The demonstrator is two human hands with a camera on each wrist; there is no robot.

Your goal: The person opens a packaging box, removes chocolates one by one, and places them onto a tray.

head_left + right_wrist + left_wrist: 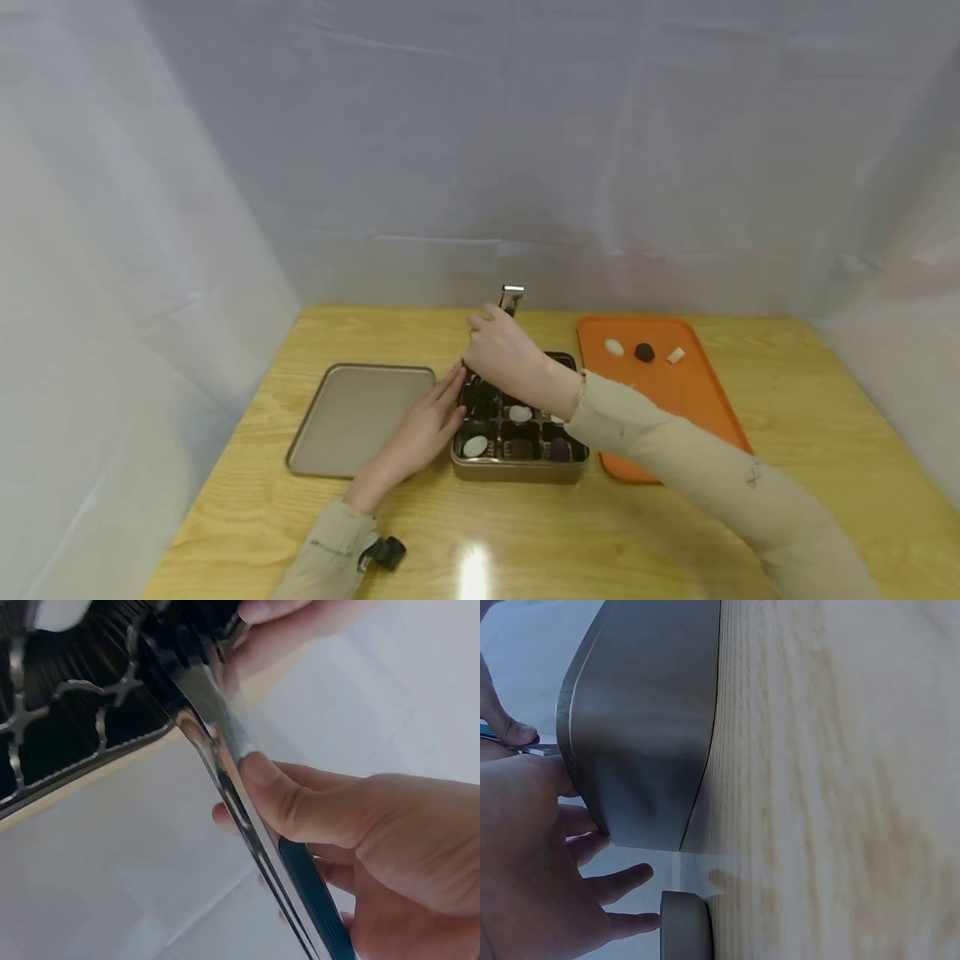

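Note:
My right hand (pixel 506 350) grips a pair of metal tongs (pixel 304 881) with a dark teal handle panel, thumb along one side. The tips of the tongs reach down into the far-left part of a divided tin box (pixel 517 472); what lies between them is hard to make out. At the box's left side my left hand (pixel 420 429) touches the rim and wall with mostly straight fingers. Inside the black compartments sit a white oval piece (pixel 476 447), a brown square piece (pixel 521 449), a dark round piece (pixel 560 450) and a whitish piece (pixel 520 413). My right forearm hides the box's right part.
An orange tray (pixel 675 408) to the right bears a white oval (pixel 614 347), a dark round piece (pixel 644 352) and a cream-coloured piece (pixel 676 356). Left of the box lies a flat grey-brown tray or lid (pixel 360 417). White sheeting (pixel 480 167) hangs behind the wooden table (pixel 525 533).

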